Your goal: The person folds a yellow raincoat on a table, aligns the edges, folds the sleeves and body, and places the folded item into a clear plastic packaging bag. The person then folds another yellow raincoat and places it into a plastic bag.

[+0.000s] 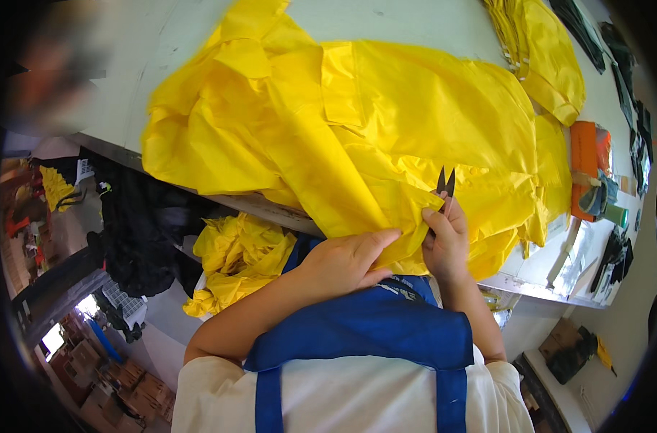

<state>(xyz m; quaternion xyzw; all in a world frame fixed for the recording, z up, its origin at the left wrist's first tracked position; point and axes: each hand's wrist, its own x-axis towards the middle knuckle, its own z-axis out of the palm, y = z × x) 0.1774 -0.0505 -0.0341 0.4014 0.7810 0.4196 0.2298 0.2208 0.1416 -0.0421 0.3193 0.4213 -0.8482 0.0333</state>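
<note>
A shiny yellow garment (429,94) with a flap pocket (341,79) lies spread over the table in front of me. At its near edge my left hand (346,263) is closed on a fold of the fabric, some fingers hidden by the cloth. Just to the right, my right hand (447,242) holds a small pair of thread snips (447,182), dark blades pointing away from me and apart. The thumb and fingers of that hand also pinch the garment's edge.
The white table (408,22) carries a yellow folded garment (552,72) at the far right. Near it stands an orange box (582,155) beside a green spool-like item (615,214). Below the table's left edge sit bunched yellow cloth (242,249) and black fabric (144,231).
</note>
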